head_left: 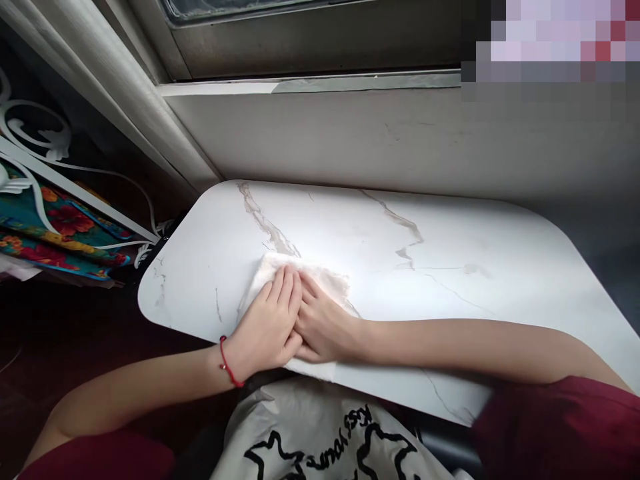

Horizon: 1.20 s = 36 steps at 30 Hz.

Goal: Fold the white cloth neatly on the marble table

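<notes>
A thin white wiping cloth (334, 279) lies spread on the white marble-patterned table (320, 220), near its front edge. Flat on the cloth rest my two hands, side by side and overlapping at the fingers. My left hand (267, 317), with a red cord bracelet at its wrist, has its fingers stretched out and partly covers the fingers of my right hand (325, 323). The right hand also lies flat, palm down, its fingers pointing left and forward. Part of the cloth is hidden beneath both hands.
Behind the table stands a pale wall panel (325, 137) under a window frame (310, 43). At left are a curtain (120, 87), a white scrolled metal frame (75, 180) and floral fabric (70, 227). A light printed cloth (320, 433) covers my lap by the table's front edge.
</notes>
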Motion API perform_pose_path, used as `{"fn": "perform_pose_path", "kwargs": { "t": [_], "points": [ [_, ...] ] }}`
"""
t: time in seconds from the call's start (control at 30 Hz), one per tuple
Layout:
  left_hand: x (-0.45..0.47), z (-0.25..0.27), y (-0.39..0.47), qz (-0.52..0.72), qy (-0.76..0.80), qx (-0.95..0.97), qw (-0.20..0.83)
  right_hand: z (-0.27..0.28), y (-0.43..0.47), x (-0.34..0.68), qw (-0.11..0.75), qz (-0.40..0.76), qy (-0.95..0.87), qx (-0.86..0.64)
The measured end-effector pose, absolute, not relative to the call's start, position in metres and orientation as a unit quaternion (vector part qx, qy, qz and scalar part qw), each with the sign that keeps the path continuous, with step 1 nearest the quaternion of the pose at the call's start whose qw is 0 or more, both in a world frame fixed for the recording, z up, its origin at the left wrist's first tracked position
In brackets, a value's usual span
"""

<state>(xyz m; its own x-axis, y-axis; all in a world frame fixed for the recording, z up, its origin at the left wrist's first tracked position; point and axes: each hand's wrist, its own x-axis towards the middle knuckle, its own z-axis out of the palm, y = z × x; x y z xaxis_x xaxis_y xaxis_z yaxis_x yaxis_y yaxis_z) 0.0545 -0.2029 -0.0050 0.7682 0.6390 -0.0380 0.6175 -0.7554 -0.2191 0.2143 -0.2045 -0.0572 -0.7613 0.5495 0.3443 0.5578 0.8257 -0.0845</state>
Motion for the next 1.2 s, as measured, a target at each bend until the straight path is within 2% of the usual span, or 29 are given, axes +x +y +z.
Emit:
{"fn": "perform_pose_path", "kwargs": {
  "t": [0.13,0.3,0.5,0.73,0.93,1.07,1.2],
  "points": [
    [0.057,-0.01,-0.206,0.066,-0.381,-0.918,0.09,-0.051,-0.191,0.219,0.15,-0.023,-0.955,-0.253],
    [0.092,-0.014,-0.142,0.039,-0.413,-0.907,0.069,-0.051,-0.121,0.254,0.123,-0.031,-0.964,-0.234],
    [0.139,-0.022,-0.062,-0.052,-0.362,-0.93,0.034,-0.057,-0.058,0.308,0.13,-0.055,-0.939,-0.315],
    [0.178,-0.036,-0.017,-0.093,-0.356,-0.93,-0.004,-0.062,-0.023,0.354,0.156,-0.039,-0.922,-0.353],
    [0.182,-0.035,-0.004,-0.12,-0.321,-0.939,0.001,-0.057,-0.032,0.348,0.154,-0.043,-0.897,-0.412],
    [0.169,-0.027,-0.004,-0.117,-0.218,-0.969,0.023,-0.054,-0.062,0.315,0.117,-0.059,-0.855,-0.502],
    [0.154,-0.026,-0.039,-0.125,-0.107,-0.986,-0.006,-0.069,-0.127,0.279,0.113,-0.074,-0.79,-0.598]
  ]
}}
